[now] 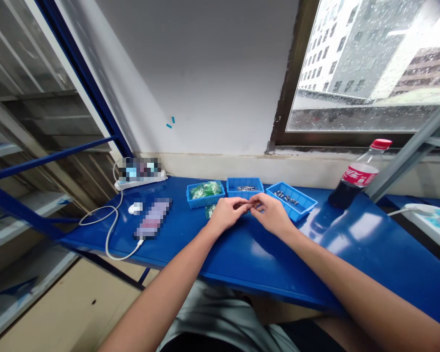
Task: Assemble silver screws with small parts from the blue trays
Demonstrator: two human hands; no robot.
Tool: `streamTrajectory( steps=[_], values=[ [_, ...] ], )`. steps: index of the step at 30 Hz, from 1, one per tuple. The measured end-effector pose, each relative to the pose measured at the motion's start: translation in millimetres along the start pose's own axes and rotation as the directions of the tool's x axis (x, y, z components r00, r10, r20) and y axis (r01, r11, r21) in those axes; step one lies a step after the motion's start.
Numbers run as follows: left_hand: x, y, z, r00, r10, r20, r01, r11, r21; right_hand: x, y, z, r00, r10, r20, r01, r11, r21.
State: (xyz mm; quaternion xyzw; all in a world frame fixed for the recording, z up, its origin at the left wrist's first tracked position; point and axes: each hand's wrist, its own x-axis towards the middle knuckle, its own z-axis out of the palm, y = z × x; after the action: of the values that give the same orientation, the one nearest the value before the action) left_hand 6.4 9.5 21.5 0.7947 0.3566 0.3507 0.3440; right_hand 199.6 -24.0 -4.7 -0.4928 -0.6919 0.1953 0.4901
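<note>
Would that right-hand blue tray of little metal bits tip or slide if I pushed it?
The right-hand blue tray would probably slide rather than tip: it sits low and wide on a glossy table. The metal bits inside look loose, so they'd likely shift. Its straight walls look like plastic, suggesting it's fairly stiff.

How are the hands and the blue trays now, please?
Left hand and right hand together above blue table; anything pinched too small to tell. Three blue trays just beyond. Bottle to the right, apart from hands.
</note>
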Motion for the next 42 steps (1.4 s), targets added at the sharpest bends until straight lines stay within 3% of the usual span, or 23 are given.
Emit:
streamTrajectory(
  steps=[4,10,15,19,22,29,34,38,42],
  values=[
    [3,-9,2.4,0.999,-0.011,-0.033,0.008,0.997,-0.075,-1,0,0,1.000,0.003,-0.007,-0.002,1.000,0.024],
    [4,-11,3.7,0.996,0.038,-0.080,-0.039,0.999,-0.017,0,-4,0,0.992,0.127,0.005,-0.127,0.985,0.119],
    [5,-11,3.7,0.996,-0.023,-0.090,0.003,0.975,-0.220,0,-5,1,0.986,0.164,0.007,-0.162,0.964,0.212],
    [7,-11,2.1,0.993,-0.103,-0.052,0.071,0.899,-0.432,0,-8,1,0.985,0.172,-0.032,-0.158,0.951,0.265],
    [9,-11,0.9,0.987,-0.152,-0.059,0.105,0.868,-0.485,-1,-9,1,0.982,0.181,-0.047,-0.157,0.933,0.324],
    [9,-9,-1.4,0.980,-0.146,-0.136,0.063,0.872,-0.486,-1,-10,4,0.988,0.142,-0.060,-0.105,0.905,0.413],
    [8,-5,-2.9,0.985,-0.134,-0.110,0.070,0.887,-0.456,0,-7,5,0.989,0.130,-0.076,-0.089,0.912,0.400],
    [5,-5,-0.5,0.995,-0.087,-0.049,0.060,0.914,-0.400,0,-6,3,0.986,0.136,-0.101,-0.093,0.932,0.351],
    [0,-2,1.7,0.998,0.030,-0.048,-0.039,0.977,-0.211,-2,-8,2,0.988,0.091,-0.122,-0.068,0.982,0.178]
  ],
)
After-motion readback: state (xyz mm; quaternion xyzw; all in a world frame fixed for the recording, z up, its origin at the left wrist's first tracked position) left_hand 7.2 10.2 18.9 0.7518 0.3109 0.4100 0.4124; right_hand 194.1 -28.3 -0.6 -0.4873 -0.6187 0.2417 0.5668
